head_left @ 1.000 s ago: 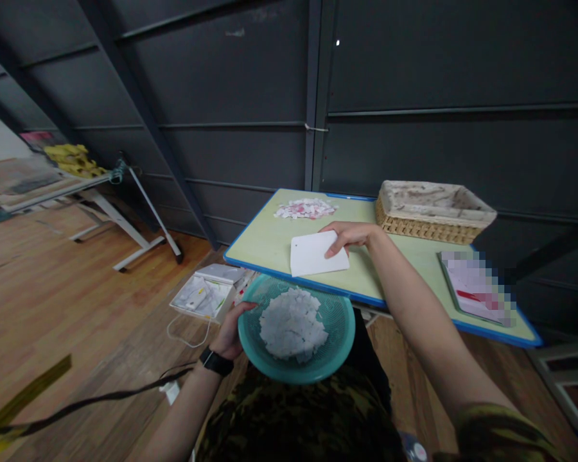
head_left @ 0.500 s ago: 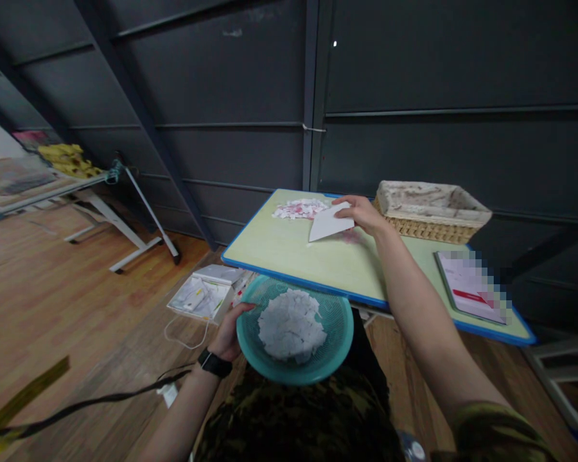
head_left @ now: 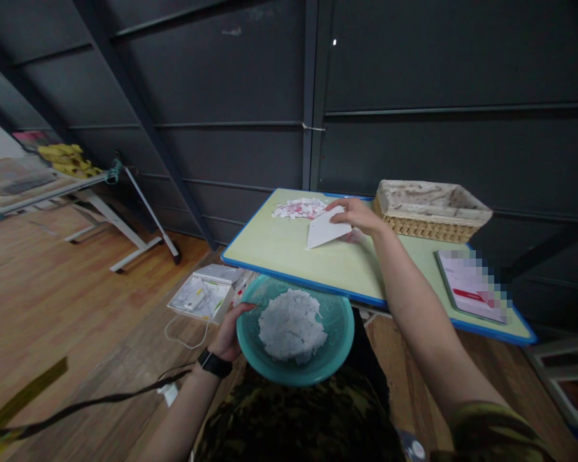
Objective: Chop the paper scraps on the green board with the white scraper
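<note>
My left hand [head_left: 230,330] grips the left rim of a turquoise plastic colander [head_left: 338,353], held against the table's front edge. White torn paper scraps [head_left: 291,326] lie heaped inside it. Over the table [head_left: 270,247], my right hand [head_left: 359,217] pinches a flat white card [head_left: 328,229], its lower left corner at or just over the tabletop. Behind the card, a pile of white and pink paper scraps [head_left: 296,208] is spread on the surface. Some pinkish bits [head_left: 355,236] show beneath my right hand, partly hidden.
A lined wicker basket [head_left: 428,221] stands at the table's back right, with a tablet-like flat device [head_left: 472,289] in front of it. An open white box [head_left: 202,295] with a cable is at the lower left. Another table [head_left: 52,189] holds yellow items.
My right hand has shifted slightly left and toward me with the card, which now tilts a little differently. My left hand and the colander stay in place.
</note>
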The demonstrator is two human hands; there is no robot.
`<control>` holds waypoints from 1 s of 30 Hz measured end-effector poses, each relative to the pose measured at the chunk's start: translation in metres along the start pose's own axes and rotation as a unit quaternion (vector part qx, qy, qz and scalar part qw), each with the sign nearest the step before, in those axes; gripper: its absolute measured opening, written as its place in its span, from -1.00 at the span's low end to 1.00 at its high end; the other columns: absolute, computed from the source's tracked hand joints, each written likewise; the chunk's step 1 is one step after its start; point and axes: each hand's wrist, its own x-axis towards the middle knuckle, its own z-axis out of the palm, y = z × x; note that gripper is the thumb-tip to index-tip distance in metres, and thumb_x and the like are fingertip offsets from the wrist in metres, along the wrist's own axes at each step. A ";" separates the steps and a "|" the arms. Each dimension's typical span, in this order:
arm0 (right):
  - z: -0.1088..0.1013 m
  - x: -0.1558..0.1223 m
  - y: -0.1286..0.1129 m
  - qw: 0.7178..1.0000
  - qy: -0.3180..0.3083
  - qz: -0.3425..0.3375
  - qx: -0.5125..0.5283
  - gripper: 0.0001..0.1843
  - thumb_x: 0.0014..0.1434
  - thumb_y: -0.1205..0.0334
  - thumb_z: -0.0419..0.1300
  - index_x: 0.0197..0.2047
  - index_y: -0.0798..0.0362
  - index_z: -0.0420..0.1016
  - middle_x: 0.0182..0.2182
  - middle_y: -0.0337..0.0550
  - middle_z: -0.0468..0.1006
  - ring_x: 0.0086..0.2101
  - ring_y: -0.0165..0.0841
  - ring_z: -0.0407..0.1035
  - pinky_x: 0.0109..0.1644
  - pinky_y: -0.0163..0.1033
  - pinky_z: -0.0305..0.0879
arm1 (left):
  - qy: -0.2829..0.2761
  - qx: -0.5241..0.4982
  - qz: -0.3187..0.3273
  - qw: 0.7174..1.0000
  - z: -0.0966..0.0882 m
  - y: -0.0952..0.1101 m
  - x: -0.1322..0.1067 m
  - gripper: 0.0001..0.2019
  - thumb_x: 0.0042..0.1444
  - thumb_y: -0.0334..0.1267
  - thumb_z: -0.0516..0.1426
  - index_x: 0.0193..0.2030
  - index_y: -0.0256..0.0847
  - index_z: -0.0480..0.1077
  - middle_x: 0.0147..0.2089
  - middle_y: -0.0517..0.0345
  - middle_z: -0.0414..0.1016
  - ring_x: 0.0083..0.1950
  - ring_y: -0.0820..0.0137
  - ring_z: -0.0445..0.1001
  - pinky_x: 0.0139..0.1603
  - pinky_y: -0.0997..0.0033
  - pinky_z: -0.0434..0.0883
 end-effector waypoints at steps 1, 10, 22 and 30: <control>-0.002 0.000 0.001 1.000 -0.002 -0.004 -0.004 -0.49 -0.16 0.28 0.27 -0.06 0.10 0.52 -0.45 -0.14 0.52 -0.49 -0.32 0.38 -0.50 -0.30 0.26 | 0.000 -0.001 0.000 1.000 0.000 0.000 0.000 -0.74 0.05 -0.39 0.16 -0.11 -0.38 0.54 -0.45 0.02 0.68 -0.56 0.27 0.58 -0.38 0.29 0.54; 0.000 0.003 0.001 0.997 0.049 -0.051 0.009 -0.55 -0.22 0.30 0.25 -0.15 0.11 0.55 -0.46 -0.15 0.52 -0.48 -0.32 0.35 -0.51 -0.29 0.18 | 0.005 0.006 -0.012 1.000 0.003 0.001 -0.003 -0.66 0.09 -0.39 0.11 0.00 -0.42 0.50 -0.50 0.03 0.65 -0.58 0.25 0.57 -0.40 0.27 0.53; -0.002 -0.002 -0.001 0.998 0.005 -0.035 0.058 -0.55 -0.28 0.26 0.28 -0.20 0.08 0.52 -0.44 -0.15 0.51 -0.44 -0.30 0.37 -0.47 -0.28 0.17 | 0.008 0.009 -0.001 1.000 0.004 0.001 -0.003 -0.72 0.07 -0.39 0.13 -0.08 -0.37 0.53 -0.54 0.06 0.63 -0.60 0.26 0.56 -0.47 0.31 0.51; -0.003 -0.002 -0.001 0.998 0.005 -0.033 0.058 -0.54 -0.25 0.25 0.28 -0.17 0.09 0.51 -0.42 -0.14 0.51 -0.44 -0.30 0.38 -0.46 -0.28 0.18 | 0.016 -0.010 -0.010 1.000 0.004 0.001 -0.001 -0.73 0.09 -0.42 0.10 -0.08 -0.39 0.52 -0.42 0.01 0.68 -0.55 0.29 0.58 -0.38 0.32 0.53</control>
